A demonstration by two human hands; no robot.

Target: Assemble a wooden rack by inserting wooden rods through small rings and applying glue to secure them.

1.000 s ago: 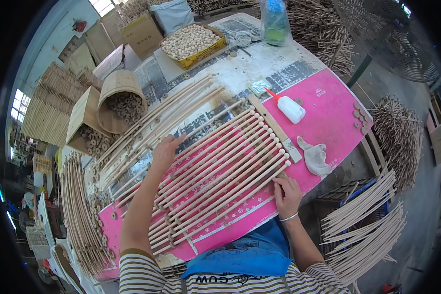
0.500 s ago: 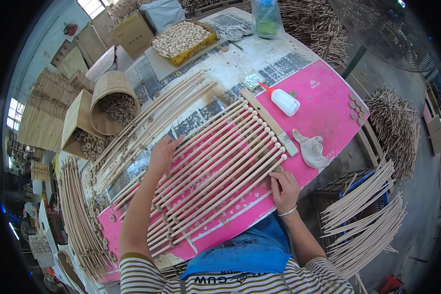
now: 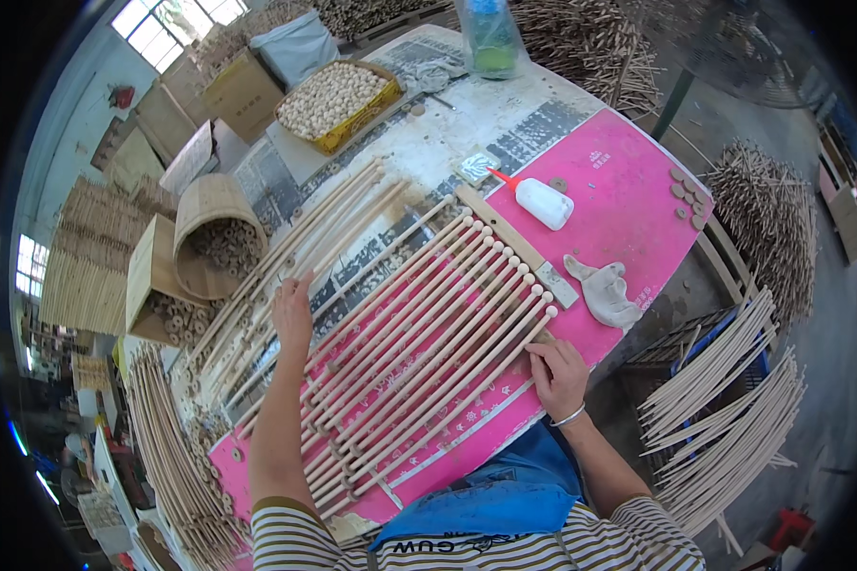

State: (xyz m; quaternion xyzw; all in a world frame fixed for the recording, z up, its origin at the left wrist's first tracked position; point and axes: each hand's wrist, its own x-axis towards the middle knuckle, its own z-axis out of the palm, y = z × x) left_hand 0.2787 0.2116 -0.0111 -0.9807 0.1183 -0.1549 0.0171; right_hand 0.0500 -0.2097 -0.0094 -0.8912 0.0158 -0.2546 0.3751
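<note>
A row of pale wooden sticks (image 3: 419, 314) with round wooden balls (image 3: 511, 261) on their far right ends lies slantwise across a pink sheet (image 3: 619, 181). Ring-shaped wooden discs (image 3: 338, 447) sit on their lower left ends. One stick (image 3: 381, 255) lies apart, beyond the row. My left hand (image 3: 292, 314) is over the left side, fingers apart, by loose bare sticks (image 3: 328, 224); no stick shows clearly in its grasp. At the row's near right end, my right hand (image 3: 559, 374) has curled fingers and thumb together beside the nearest stick; what they hold is hidden.
A wooden strip (image 3: 514, 243) borders the ball ends. Beyond it are a white glue bottle (image 3: 543, 203) with red nozzle and a crumpled pale cloth (image 3: 602, 290). Farther off stand a yellow tray (image 3: 390, 92) of balls and a wooden bucket (image 3: 209, 195) of discs. Stick bundles (image 3: 724, 400) lie right.
My left hand has moved left, away from the row toward the loose sticks. One stick now lies apart from the row's far side. My right hand has stayed near its place.
</note>
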